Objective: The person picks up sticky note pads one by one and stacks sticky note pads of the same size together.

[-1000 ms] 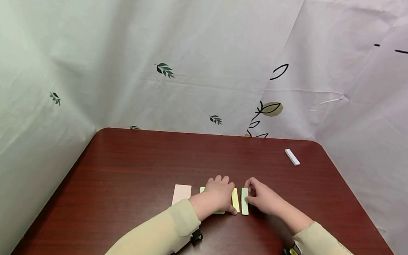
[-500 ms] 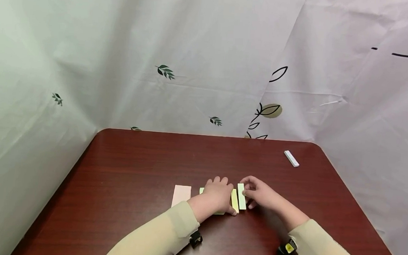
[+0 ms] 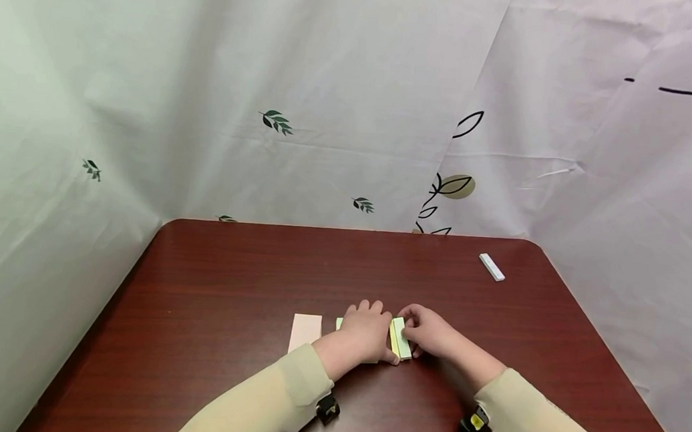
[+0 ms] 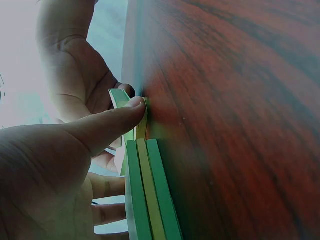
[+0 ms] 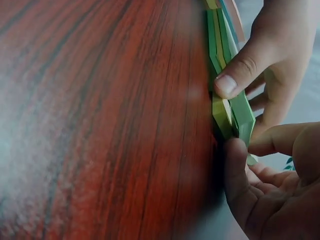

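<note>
My right hand (image 3: pixel 428 332) pinches a slim green sticky note pad (image 3: pixel 403 342) between thumb and fingers, against a slim yellow sticky note pad (image 3: pixel 394 343). The green one lies along the yellow one's right side and appears partly over it. My left hand (image 3: pixel 364 334) spans the yellow pad's ends, thumb at the near end, fingers at the far end. Under that palm is a layered stack of green and yellow sticky note pads (image 4: pixel 150 190), mostly hidden in the head view. Its layers show edge-on in the left wrist view. The left index fingertip's contact is hidden.
A pink sticky note pad (image 3: pixel 305 332) lies left of the left hand. Toward the back right of the dark red-brown table (image 3: pixel 228 268) lies a small white bar (image 3: pixel 492 267). White patterned cloth (image 3: pixel 329 108) hangs behind the table and at its sides.
My right hand has lifted the slim green pad from the table, carried it left and set it against the yellow one. The left hand has stayed in place.
</note>
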Action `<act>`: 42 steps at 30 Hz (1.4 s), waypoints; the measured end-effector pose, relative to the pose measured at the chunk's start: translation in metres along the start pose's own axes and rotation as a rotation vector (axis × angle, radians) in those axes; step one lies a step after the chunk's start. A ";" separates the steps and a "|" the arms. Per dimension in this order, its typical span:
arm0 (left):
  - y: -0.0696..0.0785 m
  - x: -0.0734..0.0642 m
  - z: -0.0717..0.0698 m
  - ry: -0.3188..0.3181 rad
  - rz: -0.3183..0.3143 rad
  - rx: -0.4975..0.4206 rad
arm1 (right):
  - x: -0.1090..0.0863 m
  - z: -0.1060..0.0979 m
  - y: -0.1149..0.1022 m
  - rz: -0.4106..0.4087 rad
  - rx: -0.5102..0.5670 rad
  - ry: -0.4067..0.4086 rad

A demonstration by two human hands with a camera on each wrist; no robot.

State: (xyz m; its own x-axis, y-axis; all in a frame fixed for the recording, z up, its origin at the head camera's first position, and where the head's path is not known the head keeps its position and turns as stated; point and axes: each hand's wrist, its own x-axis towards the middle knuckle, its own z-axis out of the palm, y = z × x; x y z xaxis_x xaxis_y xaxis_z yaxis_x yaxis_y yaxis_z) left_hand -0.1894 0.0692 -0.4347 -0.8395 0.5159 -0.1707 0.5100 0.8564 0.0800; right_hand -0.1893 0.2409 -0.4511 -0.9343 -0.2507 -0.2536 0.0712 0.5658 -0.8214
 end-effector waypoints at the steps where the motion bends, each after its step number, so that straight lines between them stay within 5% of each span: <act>1: 0.000 -0.001 0.000 0.003 0.001 -0.002 | 0.000 0.001 -0.001 0.001 -0.009 0.006; 22: -0.005 -0.003 0.002 0.038 0.015 -0.036 | 0.000 0.013 -0.009 0.030 -0.142 0.118; 42: -0.005 -0.002 0.004 0.055 0.015 -0.055 | 0.001 0.018 -0.009 0.037 -0.106 0.128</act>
State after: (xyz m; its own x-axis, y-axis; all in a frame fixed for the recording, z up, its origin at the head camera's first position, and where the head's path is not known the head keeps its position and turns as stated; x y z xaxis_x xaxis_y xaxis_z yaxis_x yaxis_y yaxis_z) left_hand -0.1894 0.0641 -0.4385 -0.8416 0.5276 -0.1153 0.5128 0.8477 0.1358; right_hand -0.1848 0.2214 -0.4528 -0.9691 -0.1302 -0.2097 0.0749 0.6545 -0.7524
